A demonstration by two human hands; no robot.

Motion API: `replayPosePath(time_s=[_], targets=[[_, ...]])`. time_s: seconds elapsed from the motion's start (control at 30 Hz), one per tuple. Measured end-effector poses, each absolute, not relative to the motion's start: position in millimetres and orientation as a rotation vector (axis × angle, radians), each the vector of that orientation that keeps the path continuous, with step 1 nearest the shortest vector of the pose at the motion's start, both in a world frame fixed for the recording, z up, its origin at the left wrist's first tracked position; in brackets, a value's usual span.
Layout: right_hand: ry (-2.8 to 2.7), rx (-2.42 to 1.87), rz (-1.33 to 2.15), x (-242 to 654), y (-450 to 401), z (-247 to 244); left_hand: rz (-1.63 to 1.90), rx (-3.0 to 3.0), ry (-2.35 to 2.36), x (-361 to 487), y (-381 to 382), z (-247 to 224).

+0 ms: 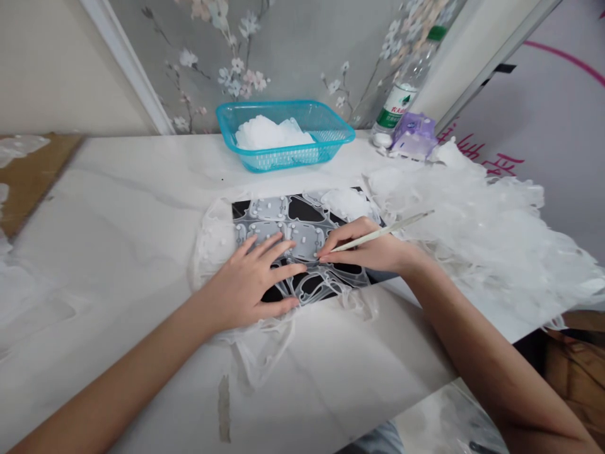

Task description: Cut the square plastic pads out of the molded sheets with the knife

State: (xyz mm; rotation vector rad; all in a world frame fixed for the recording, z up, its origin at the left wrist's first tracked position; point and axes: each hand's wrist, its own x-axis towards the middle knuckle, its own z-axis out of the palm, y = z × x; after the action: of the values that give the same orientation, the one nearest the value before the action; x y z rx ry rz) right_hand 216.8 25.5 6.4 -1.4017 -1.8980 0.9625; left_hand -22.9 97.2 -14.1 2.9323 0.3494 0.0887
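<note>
One blue basket beyond, white heap alongside, left hand open on sheet, right hand closed around stick.

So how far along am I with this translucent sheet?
Partway, probably. Likely done: white pieces heaped in the blue basket. In hand: your right hand holds a slim white tool to the sheet, your left hand spread on it. Apparently left: outlined parts in the sheet. I can't place the big translucent pile.
</note>
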Motion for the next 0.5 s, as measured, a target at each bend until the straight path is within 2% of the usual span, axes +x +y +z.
replayPosePath(time_s=[0.4, 0.5], targets=[[-1.957, -1.258, 0.843, 226.4, 28.2, 2.5, 0.091, 2.939, 0.354, -22.4, 97.4, -13.3], [-1.903, -1.285, 0.903, 224.6, 29.5, 1.8, 0.101, 2.938, 0.353, -22.8, 97.5, -13.0]])
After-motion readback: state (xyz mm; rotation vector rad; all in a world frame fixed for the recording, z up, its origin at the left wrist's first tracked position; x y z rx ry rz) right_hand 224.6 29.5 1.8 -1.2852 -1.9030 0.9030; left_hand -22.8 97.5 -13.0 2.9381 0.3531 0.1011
